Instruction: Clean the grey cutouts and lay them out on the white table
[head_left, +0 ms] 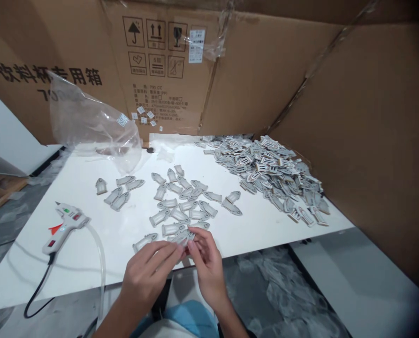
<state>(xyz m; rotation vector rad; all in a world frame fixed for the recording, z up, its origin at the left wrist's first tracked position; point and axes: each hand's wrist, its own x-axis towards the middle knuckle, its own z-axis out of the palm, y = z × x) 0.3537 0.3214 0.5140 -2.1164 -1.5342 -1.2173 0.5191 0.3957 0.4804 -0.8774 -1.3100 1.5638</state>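
- In hand: a small grey fish-shaped cut piece (179, 238), held up at the near edge of the white tabletop (72, 267), just above a loose group of like pieces. Partly hidden by fingers; its exact outline is hard to read.
- Left hand (148, 274): half open, fingers stretched forward and close together, tips at the piece. Whether they grip it, I cannot tell.
- Right hand (207, 267): curled, thumb and fingertips closing in a pinch on the piece from the other side.
- Step in hand, as judged: close two-handed handling of this one piece. It calls for both hands to stay on it; nothing else is held.
- Loose grey fish-shaped pieces (181, 202): scattered singly on the tabletop, just beyond the hands.
- Heaped grey-and-white pieces (269, 176): a dense pile toward the far right corner, against a brown corrugated cardboard panel (364, 141).
- White hot glue gun with red trigger (66, 227): lying on its side at left, well apart from both hands, black power cord (38, 295) trailing off the table edge.
- Crumpled clear plastic bag (93, 126): far left, against a printed cardboard panel (167, 61).
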